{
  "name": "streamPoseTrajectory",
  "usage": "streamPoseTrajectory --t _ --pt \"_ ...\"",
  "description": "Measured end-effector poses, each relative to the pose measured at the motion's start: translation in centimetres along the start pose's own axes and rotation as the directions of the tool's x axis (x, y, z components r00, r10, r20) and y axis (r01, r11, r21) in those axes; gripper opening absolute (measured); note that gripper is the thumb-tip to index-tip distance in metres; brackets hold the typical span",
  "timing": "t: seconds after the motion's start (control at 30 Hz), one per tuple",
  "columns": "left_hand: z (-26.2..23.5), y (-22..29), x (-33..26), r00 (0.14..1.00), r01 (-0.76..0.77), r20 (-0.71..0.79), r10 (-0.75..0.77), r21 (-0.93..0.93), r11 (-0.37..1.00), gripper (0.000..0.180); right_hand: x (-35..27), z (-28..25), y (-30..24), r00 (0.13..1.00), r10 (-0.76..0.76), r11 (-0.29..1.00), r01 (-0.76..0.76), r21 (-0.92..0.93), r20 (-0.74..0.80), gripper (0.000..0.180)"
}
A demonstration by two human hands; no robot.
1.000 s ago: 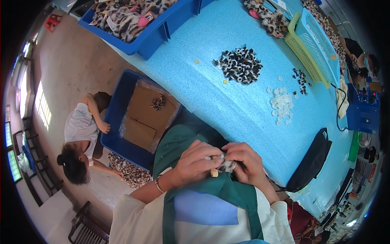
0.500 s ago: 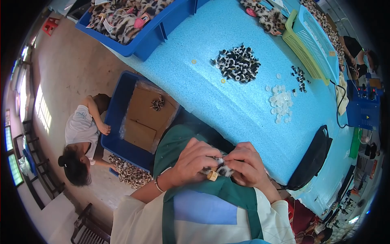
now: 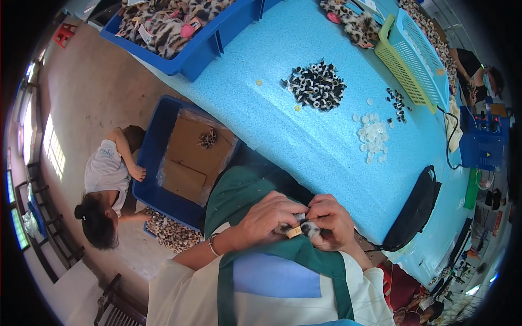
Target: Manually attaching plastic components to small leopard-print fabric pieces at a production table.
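Note:
Close above my lap, my left hand [image 3: 272,218] and my right hand [image 3: 330,220] pinch a small spotted plush piece [image 3: 311,229] between them. The fur is white, black and tan. A small tan-yellow band or tab [image 3: 294,232] shows at its lower left, by the left fingers. Both sets of fingertips meet over the fabric and hide most of it; whatever lies under them cannot be made out. On the blue table [image 3: 321,146] ahead lie a heap of small black-and-white plastic parts [image 3: 316,86], translucent round washers [image 3: 373,136] and a smaller group of black pieces [image 3: 398,104].
A blue tray [image 3: 201,51] of spotted plush pieces stands at far left. Green and blue baskets [image 3: 405,68] sit at far right, near a blue machine [image 3: 484,138]. A black pouch [image 3: 412,212] lies at the right edge. A person [image 3: 106,182] crouches beside a floor bin [image 3: 145,182].
My hands have drawn closer together over the plush piece, the left shifting slightly right. The tan-yellow band has turned and moved a little right. The crouching person's lower arm has shifted slightly.

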State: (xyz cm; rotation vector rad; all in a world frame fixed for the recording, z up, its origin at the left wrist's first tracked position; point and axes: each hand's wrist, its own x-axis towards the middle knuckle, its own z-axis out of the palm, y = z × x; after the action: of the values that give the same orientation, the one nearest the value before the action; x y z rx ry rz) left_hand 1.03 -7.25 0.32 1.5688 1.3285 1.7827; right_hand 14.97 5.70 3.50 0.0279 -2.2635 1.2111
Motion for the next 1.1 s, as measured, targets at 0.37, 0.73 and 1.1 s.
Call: streamPoseTrajectory --t 0.37,0.73,1.1 --pt "-0.5 -0.5 -0.2 0.999 -0.018 0.033 0.018 -0.008 1.000 0.043 0.4 -0.4 -0.9 0.998 0.056 0.996 -0.059 0.073 0.036 0.019" --pt "-1.1 -0.4 1.3 0.990 -0.132 -0.033 0.140 0.181 0.975 0.037 1.9 -0.5 -0.4 0.987 0.157 0.984 -0.154 -0.084 0.031 0.026" --pt "-1.1 -1.0 0.7 0.999 -0.041 0.008 0.041 0.029 0.999 0.043 2.0 -0.9 0.0 0.986 -0.030 0.994 0.047 -0.098 0.163 0.021"
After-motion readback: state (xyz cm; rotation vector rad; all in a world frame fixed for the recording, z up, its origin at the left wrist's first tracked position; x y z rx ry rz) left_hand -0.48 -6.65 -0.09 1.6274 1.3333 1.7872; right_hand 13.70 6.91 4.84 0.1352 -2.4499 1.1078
